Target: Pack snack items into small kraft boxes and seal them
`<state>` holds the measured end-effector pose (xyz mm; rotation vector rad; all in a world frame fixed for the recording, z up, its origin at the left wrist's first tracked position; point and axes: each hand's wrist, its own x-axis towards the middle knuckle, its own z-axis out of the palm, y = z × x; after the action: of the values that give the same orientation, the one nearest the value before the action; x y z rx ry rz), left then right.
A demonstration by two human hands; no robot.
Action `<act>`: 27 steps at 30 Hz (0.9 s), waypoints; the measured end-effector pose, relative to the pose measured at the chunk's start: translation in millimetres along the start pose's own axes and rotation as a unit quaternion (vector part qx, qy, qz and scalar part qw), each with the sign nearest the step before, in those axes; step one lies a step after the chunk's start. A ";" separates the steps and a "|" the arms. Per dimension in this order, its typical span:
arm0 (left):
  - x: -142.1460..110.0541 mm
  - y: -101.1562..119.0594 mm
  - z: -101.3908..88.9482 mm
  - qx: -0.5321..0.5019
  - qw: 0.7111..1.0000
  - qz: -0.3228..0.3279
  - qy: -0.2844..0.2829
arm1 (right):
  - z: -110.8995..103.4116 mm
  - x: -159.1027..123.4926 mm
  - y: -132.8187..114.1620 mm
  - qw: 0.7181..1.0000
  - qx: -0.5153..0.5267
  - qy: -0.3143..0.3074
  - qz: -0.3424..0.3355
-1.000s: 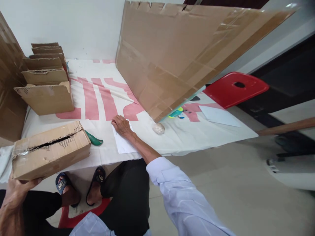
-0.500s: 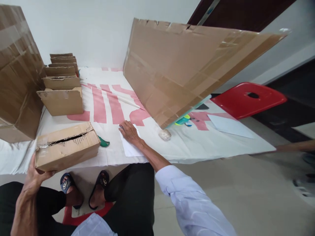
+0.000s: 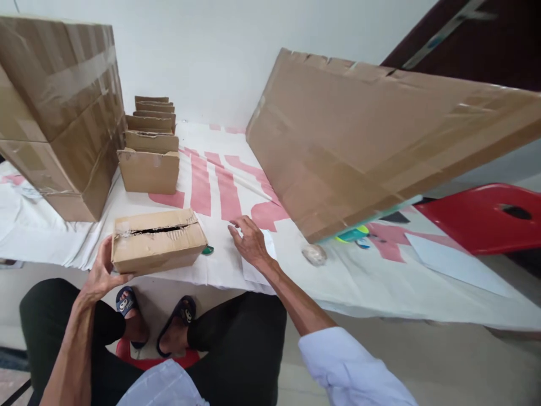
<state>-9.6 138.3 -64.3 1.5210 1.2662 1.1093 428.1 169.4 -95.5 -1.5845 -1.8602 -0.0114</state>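
Note:
My left hand [image 3: 100,272] grips the left end of a small cardboard box [image 3: 160,248] near the table's front edge, thumb along its lower front. The box's top has a torn dark slit between its flaps. A small green object [image 3: 208,250] peeks out past the box's right end; the rest of it is hidden. My right hand [image 3: 250,239] is above a white sheet of paper [image 3: 255,274], fingers apart and pointing left toward the box, nothing visible in them.
Large taped cartons [image 3: 80,124] stand at left beside a row of open small boxes [image 3: 150,169]. A big cardboard panel [image 3: 359,141] leans at right. Before it lies a clear tape roll [image 3: 314,254]. A red stool [image 3: 486,217] stands beyond the white cloth [image 3: 359,287].
The view has swung left. My right hand has come off the paper toward the box, its fingers spreading. The box, still in my left hand, now covers more of the green object.

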 end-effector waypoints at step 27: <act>13.0 29.3 -22.5 0.081 0.989 0.091 -0.087 | -18.8 28.9 -147.1 0.973 0.181 -0.007 -0.140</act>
<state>-23.1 148.8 -29.0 1.8430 1.1374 0.9820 307.8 148.7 -6.4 -1.0714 -1.9520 0.2024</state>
